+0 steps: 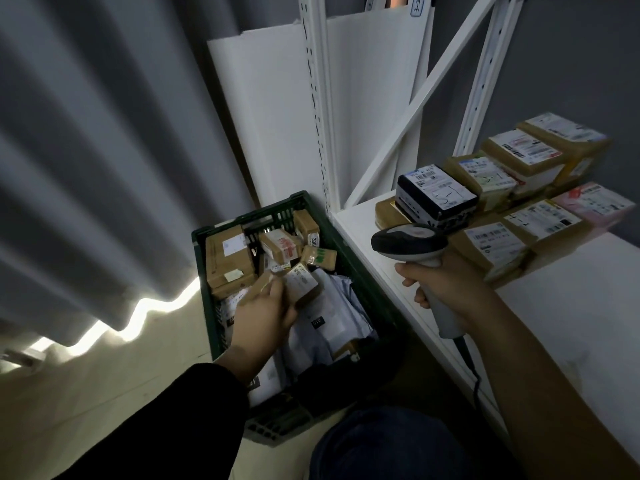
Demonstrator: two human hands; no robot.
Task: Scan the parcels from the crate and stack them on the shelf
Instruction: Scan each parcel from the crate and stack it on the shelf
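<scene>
A dark green crate [199, 258] on the floor holds several brown boxes and grey mailer bags. My left hand [263, 317] is over the crate, gripping a small brown parcel [301, 280] with a white label. My right hand [446, 285] holds a grey and black barcode scanner [408, 242] by its handle, its head pointing left toward the crate. On the white shelf [561, 306] at the right, several labelled parcels lie stacked, with a black box [436, 194] on top at the near end.
White shelf uprights [317, 98] and a diagonal brace stand behind the crate, with white boards leaning on the wall. A grey curtain [86, 168] hangs at the left, light showing under its hem. The scanner's cable trails down past the shelf edge. My knee is at the bottom.
</scene>
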